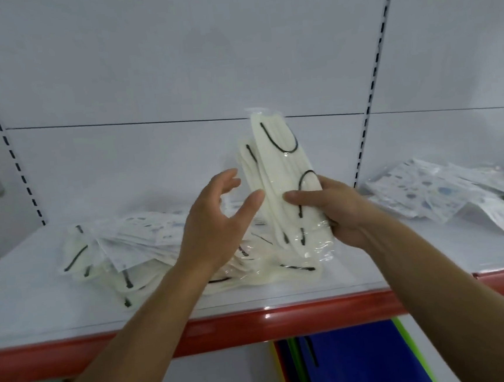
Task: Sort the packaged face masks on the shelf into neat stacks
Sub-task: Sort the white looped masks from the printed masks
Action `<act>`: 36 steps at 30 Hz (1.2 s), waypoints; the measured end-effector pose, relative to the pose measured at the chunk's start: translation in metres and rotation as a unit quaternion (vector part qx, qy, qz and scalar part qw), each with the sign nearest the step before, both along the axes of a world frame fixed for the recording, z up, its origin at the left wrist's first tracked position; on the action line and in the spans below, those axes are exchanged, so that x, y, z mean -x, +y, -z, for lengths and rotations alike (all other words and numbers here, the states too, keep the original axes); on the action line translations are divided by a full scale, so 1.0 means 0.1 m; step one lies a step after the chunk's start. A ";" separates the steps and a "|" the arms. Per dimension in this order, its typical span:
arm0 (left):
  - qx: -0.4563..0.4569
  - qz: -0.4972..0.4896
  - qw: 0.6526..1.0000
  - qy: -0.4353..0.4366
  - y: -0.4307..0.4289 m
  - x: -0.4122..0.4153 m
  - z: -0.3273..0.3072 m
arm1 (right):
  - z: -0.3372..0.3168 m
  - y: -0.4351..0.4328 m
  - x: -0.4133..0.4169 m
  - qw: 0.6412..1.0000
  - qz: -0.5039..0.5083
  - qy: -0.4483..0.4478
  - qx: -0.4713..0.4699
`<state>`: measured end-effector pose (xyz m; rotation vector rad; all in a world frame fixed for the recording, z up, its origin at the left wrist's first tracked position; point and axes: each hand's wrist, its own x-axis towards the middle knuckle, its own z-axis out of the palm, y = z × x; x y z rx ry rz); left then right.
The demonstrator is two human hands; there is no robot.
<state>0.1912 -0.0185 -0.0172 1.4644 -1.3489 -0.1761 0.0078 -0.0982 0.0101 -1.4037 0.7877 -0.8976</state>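
Cream masks [273,164] with black loops, sealed in clear film, stand upright, gripped by the right hand [341,213]. Left hand [214,227] fingers spread, holding nothing.

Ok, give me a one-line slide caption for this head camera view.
Right hand holds cream packaged masks upright above the shelf, open left hand beside them, a loose pile underneath.

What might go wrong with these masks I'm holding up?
Only the right hand grips the upright cream packs, low down, so the slick wrappers could fan out or slip. The left hand is open and not steadying them. The loose pile below lies near the red shelf edge; a bump might push packs off.
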 end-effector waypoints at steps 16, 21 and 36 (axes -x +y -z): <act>0.061 0.117 0.781 0.610 -0.01 -0.13 0.04 | 0.23 -0.73 -0.33 0.803 -0.055 0.500 0.318; 0.053 0.124 0.794 0.593 -0.02 -0.13 0.04 | 0.28 -0.83 -0.49 0.698 -0.027 0.538 0.471; 0.051 0.222 0.776 0.588 -0.34 0.63 -0.24 | -0.32 -0.81 0.79 0.772 0.249 0.358 0.462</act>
